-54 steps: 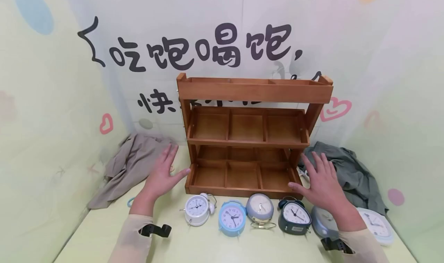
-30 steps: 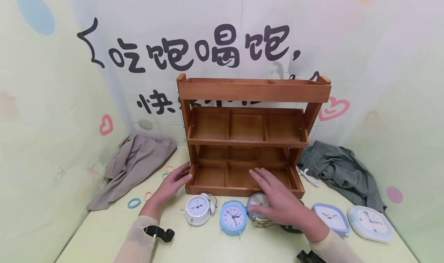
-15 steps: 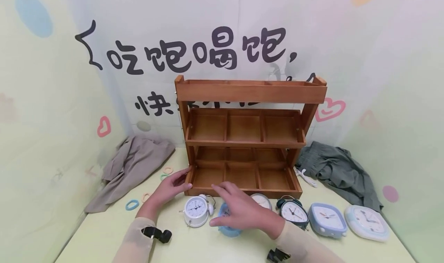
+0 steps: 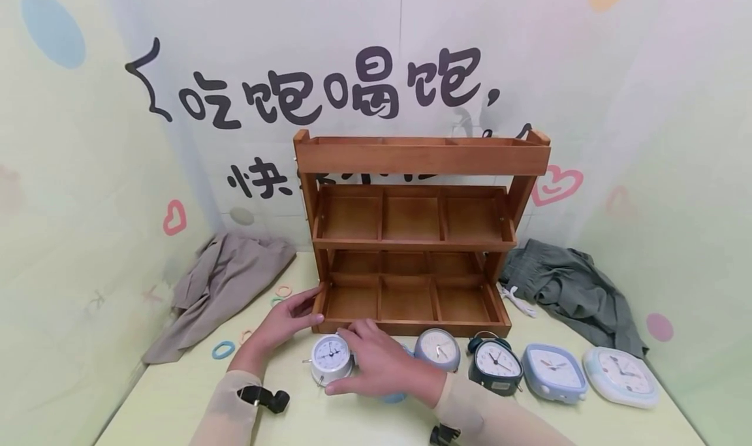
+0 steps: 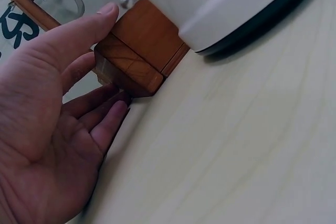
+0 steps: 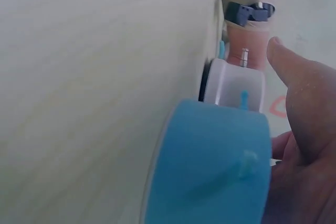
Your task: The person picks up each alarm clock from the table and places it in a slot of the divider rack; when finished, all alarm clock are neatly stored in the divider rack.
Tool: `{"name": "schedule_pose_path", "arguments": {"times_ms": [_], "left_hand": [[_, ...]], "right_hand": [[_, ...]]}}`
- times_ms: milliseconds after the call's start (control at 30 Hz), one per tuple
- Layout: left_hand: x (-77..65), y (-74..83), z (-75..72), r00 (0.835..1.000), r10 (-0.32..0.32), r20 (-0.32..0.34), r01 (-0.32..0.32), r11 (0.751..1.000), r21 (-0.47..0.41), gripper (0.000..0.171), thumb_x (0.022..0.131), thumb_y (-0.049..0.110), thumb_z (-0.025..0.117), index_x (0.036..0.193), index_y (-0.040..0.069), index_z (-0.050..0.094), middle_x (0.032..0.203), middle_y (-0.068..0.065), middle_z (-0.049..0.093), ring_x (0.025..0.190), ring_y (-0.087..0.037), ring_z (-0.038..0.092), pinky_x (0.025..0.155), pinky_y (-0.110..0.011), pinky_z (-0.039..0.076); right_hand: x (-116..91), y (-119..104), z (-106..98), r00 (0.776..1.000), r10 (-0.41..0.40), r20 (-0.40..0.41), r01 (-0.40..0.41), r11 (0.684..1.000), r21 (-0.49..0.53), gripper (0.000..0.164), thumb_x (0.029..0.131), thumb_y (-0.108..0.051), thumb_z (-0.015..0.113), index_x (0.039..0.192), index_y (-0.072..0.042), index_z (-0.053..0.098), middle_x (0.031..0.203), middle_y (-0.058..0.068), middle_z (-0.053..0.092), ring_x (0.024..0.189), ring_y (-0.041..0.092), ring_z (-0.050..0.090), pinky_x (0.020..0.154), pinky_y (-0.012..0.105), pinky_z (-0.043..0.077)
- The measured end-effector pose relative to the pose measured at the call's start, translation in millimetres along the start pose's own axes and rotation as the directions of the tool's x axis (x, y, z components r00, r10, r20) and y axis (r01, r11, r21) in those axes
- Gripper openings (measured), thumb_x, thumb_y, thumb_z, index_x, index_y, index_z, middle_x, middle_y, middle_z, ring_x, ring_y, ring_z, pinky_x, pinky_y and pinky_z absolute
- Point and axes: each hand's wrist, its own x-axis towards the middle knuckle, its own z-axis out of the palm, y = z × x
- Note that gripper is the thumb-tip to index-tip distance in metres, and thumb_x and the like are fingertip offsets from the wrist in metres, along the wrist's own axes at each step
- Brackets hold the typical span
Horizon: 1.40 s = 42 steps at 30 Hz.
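Note:
My left hand (image 4: 281, 327) holds the lower left corner of a brown wooden shelf rack (image 4: 423, 160). In the left wrist view, its thumb lies over the corner and the fingers reach round the side. My right hand (image 4: 384, 364) is at the white twin-bell alarm clock (image 4: 330, 356), fingers by its right side, covering the bells, thumb spread low in front. The right wrist view shows that thumb apart from the white clock. Under the right hand, a light blue alarm clock (image 6: 210, 166) is mostly hidden in the head view.
Rightward along the table stand a round grey-blue clock (image 4: 437, 348), a dark green clock (image 4: 497, 362), a square blue clock (image 4: 554, 371) and a white-and-blue clock (image 4: 621, 377). Cloths lie behind, taupe (image 4: 226, 286) left and dark grey (image 4: 572, 292) right. Hair ties (image 4: 223, 349) lie at left.
My right hand has swept left from beside the rack, over the clocks, to the white clock. My left hand has come down from spread fingers onto the rack's lower left corner.

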Motion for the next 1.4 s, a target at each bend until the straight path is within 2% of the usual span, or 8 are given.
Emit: {"name": "schedule_pose_path", "arguments": {"times_ms": [167, 333, 600, 733, 1033, 1233, 1400], "left_hand": [[-1.4, 0.5, -2.2, 1.0, -0.019, 0.007, 0.02, 0.999, -0.035, 0.076, 0.1, 0.024, 0.087, 0.168, 0.019, 0.053, 0.174, -0.008, 0.046, 0.155, -0.036, 0.051, 0.121, -0.036, 0.049], [-2.3, -1.3, -4.1, 0.999, -0.012, 0.032, 0.015, 0.996, -0.091, 0.08, 0.098, 0.018, 0.089, 0.168, 0.016, 0.052, 0.174, -0.011, 0.046, 0.155, -0.04, 0.049, 0.119, -0.036, 0.051], [-3.9, -0.6, -5.6, 0.999, -0.02, 0.049, 0.027, 0.99, -0.138, 0.086, 0.093, 0.014, 0.094, 0.168, 0.017, 0.052, 0.174, -0.007, 0.046, 0.157, -0.037, 0.047, 0.12, -0.034, 0.05], [-3.5, 0.3, -4.9, 0.998, -0.032, 0.059, 0.041, 0.989, -0.145, 0.087, 0.092, 0.014, 0.094, 0.168, 0.018, 0.052, 0.174, -0.006, 0.045, 0.157, -0.037, 0.046, 0.119, -0.032, 0.051], [0.3, -2.3, -5.7, 0.997, 0.001, 0.075, 0.011, 0.987, -0.158, 0.088, 0.094, 0.012, 0.093, 0.169, 0.011, 0.049, 0.175, -0.014, 0.042, 0.156, -0.043, 0.046, 0.118, -0.033, 0.052], [0.5, -2.0, -4.7, 0.997, 0.001, 0.076, 0.012, 0.985, -0.171, 0.086, 0.093, 0.01, 0.092, 0.168, 0.01, 0.049, 0.175, -0.016, 0.042, 0.156, -0.044, 0.046, 0.117, -0.033, 0.053], [-0.2, -1.6, -4.3, 0.997, -0.003, 0.072, 0.015, 0.987, -0.161, 0.086, 0.094, 0.01, 0.092, 0.169, 0.01, 0.049, 0.175, -0.015, 0.042, 0.156, -0.044, 0.046, 0.117, -0.033, 0.053]], "right_hand": [[6, -6, 6, 0.999, 0.046, -0.007, -0.046, 0.998, -0.03, 0.11, 0.088, -0.084, 0.076, 0.164, -0.007, 0.054, 0.149, 0.005, 0.057, 0.131, 0.016, 0.05, 0.106, 0.034, 0.057], [10, -10, 10, 0.996, 0.088, -0.009, -0.089, 0.995, -0.04, 0.109, 0.084, -0.083, 0.081, 0.163, -0.011, 0.056, 0.147, 0.002, 0.057, 0.127, 0.014, 0.049, 0.105, 0.033, 0.057], [9, -6, 14, 0.997, 0.055, -0.053, -0.058, 0.996, -0.065, 0.095, 0.087, -0.072, 0.086, 0.159, -0.015, 0.061, 0.135, -0.001, 0.059, 0.118, 0.012, 0.048, 0.095, 0.028, 0.056], [9, -6, 14, 0.997, 0.052, -0.055, -0.056, 0.996, -0.074, 0.094, 0.087, -0.071, 0.087, 0.159, -0.016, 0.062, 0.134, 0.0, 0.061, 0.117, 0.012, 0.048, 0.095, 0.027, 0.056], [8, -5, 12, 0.997, 0.068, -0.023, -0.069, 0.995, -0.078, 0.094, 0.087, -0.069, 0.087, 0.162, -0.019, 0.058, 0.138, 0.001, 0.063, 0.12, 0.014, 0.048, 0.096, 0.028, 0.056], [6, -3, 10, 0.999, 0.037, 0.005, -0.037, 0.997, -0.072, 0.097, 0.088, -0.065, 0.088, 0.165, -0.017, 0.054, 0.14, 0.001, 0.064, 0.129, 0.015, 0.048, 0.106, 0.029, 0.054], [4, -5, 8, 0.997, 0.054, 0.046, -0.054, 0.998, 0.007, 0.109, 0.085, -0.076, 0.084, 0.168, -0.016, 0.048, 0.144, 0.0, 0.062, 0.135, 0.016, 0.046, 0.112, 0.035, 0.053]]}}
